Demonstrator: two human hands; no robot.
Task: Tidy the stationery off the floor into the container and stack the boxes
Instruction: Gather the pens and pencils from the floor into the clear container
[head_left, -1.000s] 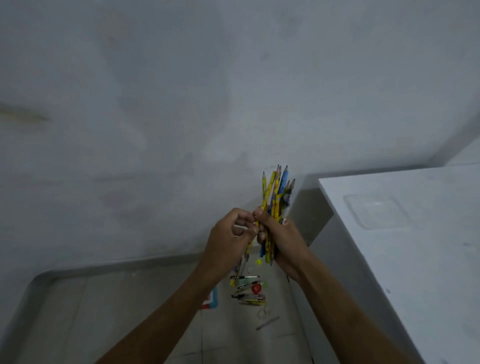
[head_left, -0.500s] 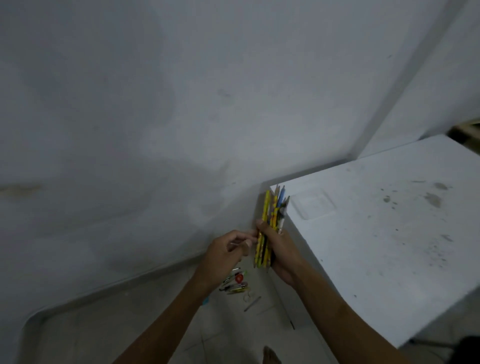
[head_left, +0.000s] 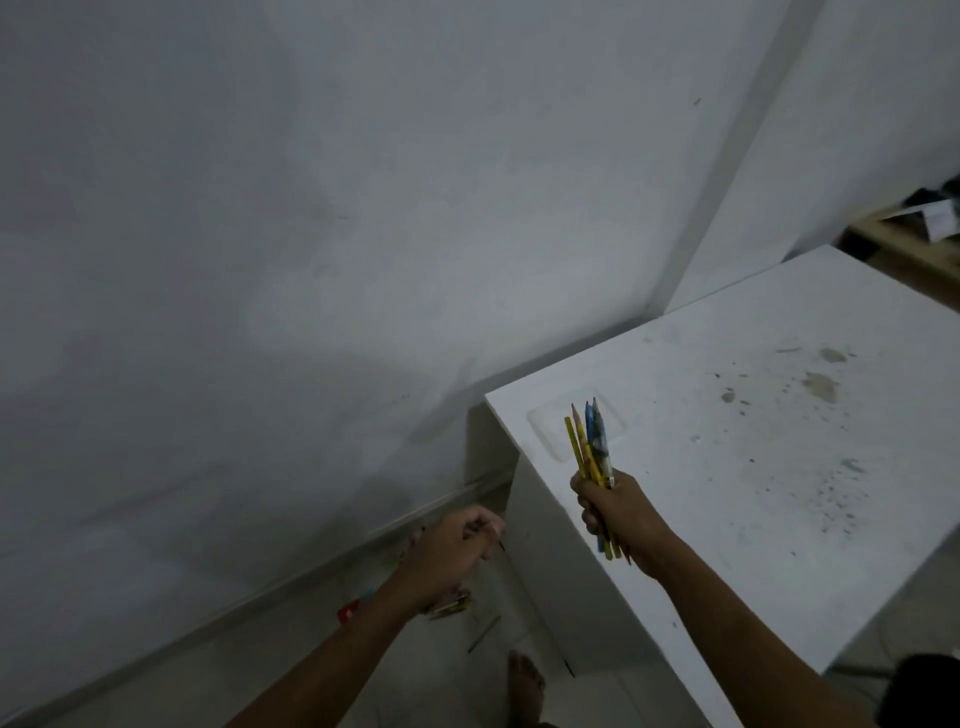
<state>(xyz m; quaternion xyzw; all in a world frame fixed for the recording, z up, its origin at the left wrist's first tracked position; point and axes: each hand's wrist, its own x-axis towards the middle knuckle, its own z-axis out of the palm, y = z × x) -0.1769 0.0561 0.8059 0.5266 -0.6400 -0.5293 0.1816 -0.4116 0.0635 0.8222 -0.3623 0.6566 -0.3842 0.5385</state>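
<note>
The right hand (head_left: 615, 512) is gripping a bundle of yellow and blue wooden pencils (head_left: 589, 447) over the white table (head_left: 753, 467); the left hand (head_left: 454, 551) is pinching something thin. Gathering is underway; next comes finding the unseen container.

Right hand (head_left: 618, 512) clamped round a bundle of pencils (head_left: 592, 447), yellow and blue, tips up, held over the near left corner of the white bench (head_left: 753, 467). Left hand (head_left: 452, 551) lower, left of the bench, fingers curled, pinching something thin and dark; too blurred to name. Scattered stationery (head_left: 449, 608) on the floor (head_left: 291, 654) below that hand, beside the bench's left side. 1 bare foot (head_left: 525, 686) near the bench's base.
</note>
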